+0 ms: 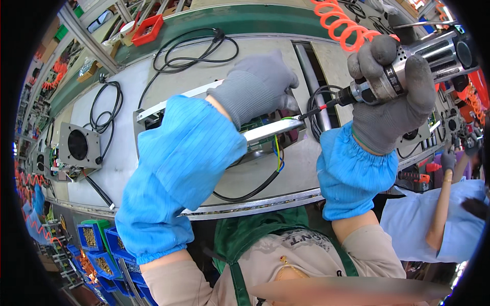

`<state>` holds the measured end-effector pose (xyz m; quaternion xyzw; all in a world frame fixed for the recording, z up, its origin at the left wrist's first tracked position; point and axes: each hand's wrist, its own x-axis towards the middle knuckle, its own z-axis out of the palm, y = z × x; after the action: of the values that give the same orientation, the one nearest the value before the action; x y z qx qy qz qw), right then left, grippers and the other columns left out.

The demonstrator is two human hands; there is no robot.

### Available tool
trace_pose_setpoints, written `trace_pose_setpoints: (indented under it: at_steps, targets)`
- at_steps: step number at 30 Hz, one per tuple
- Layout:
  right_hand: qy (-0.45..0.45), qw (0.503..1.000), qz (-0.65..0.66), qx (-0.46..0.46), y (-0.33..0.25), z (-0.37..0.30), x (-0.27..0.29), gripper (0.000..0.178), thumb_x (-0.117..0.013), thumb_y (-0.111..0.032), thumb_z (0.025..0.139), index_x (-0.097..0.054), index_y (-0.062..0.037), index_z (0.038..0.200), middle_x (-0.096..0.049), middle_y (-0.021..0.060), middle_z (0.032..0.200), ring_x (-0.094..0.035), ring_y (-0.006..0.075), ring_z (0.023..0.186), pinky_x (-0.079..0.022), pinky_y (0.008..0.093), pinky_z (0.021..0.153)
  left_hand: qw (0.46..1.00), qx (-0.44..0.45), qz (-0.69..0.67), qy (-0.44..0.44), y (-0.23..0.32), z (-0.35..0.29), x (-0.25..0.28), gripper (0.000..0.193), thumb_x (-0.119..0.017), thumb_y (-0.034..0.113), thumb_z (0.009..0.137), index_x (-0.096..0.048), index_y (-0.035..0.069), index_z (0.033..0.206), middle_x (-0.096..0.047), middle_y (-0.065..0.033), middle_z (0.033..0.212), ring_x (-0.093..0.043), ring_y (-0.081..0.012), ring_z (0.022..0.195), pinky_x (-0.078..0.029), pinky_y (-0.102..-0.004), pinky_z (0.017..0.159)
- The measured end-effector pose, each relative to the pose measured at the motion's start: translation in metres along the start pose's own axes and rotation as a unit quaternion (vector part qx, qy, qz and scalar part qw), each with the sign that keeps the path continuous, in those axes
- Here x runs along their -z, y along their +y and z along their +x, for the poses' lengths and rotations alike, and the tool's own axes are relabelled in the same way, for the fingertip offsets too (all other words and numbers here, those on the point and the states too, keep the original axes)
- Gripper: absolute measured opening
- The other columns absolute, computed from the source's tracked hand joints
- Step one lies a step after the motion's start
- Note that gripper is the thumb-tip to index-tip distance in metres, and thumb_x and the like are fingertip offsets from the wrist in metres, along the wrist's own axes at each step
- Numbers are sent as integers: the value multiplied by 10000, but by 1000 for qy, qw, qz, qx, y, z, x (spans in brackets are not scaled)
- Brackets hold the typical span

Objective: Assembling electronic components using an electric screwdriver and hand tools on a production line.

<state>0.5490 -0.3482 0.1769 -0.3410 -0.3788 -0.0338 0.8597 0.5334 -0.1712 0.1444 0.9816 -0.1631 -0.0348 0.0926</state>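
My right hand, in a grey glove, is wrapped round a silver-and-black power screwdriver held almost level. Its red-collared bit points left and meets the right end of a metal chassis on the bench. My left hand, also gloved, reaches over the chassis, its fingers bent down and closed at that same right end. The fingertips are partly hidden. Inside the chassis a green circuit board shows below the left hand. Yellow-green and blue wires hang from the near side into a black cable.
An orange coiled hose hangs above the screwdriver. Black power cords lie behind the chassis. At left stands a fan unit. A red bin sits at the back; blue parts bins are lower left. Another person's sleeve shows at right.
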Motion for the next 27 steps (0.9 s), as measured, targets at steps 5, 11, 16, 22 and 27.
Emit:
trace_pose_setpoints:
  at_steps: [5, 11, 16, 22, 27]
  targets:
    - [20, 992, -120, 16, 1, 0, -16, 567, -511, -255, 851, -423, 72, 1306, -439, 49, 775, -388, 121, 592, -312, 314, 565, 999, 28, 0, 41, -1, -2, -12, 464, -753, 455, 711, -680, 254, 1124, -564, -82, 1062, -612, -253, 939, -509, -374, 791]
    - [-51, 986, -158, 17, 4, -1, -22, 500, -506, -265, 868, -473, 62, 1246, -505, 89, 805, -439, 156, 607, -352, 340, 560, 998, 19, -15, 57, -4, -3, -16, 443, -754, 416, 729, -675, 248, 1132, -572, -77, 1057, -612, -241, 936, -511, -370, 782]
    - [-38, 984, -170, 35, 13, -4, -16, 438, -526, -282, 876, -562, 47, 1163, -600, 132, 857, -509, 181, 605, -417, 361, 581, 998, 16, -30, 58, -2, -10, -9, 409, -747, 373, 750, -676, 217, 1122, -573, -92, 1094, -617, -255, 937, -509, -371, 808]
    - [-61, 993, -105, 7, 11, 0, -2, 362, -567, -284, 857, -633, 20, 1042, -651, 172, 963, -611, 228, 678, -474, 372, 633, 973, -127, -99, 164, -14, -22, -15, 271, -770, 241, 730, -721, 164, 985, -531, -161, 1258, -503, -327, 1164, -459, -388, 934]
    - [-84, 994, -64, -37, 7, 4, 2, 347, -562, -268, 853, -629, 16, 1040, -621, 136, 906, -571, 218, 654, -465, 390, 623, 976, -176, -77, 105, -11, -18, -17, 156, -756, 173, 716, -740, 150, 869, -538, -128, 1265, -498, -319, 1144, -466, -401, 917]
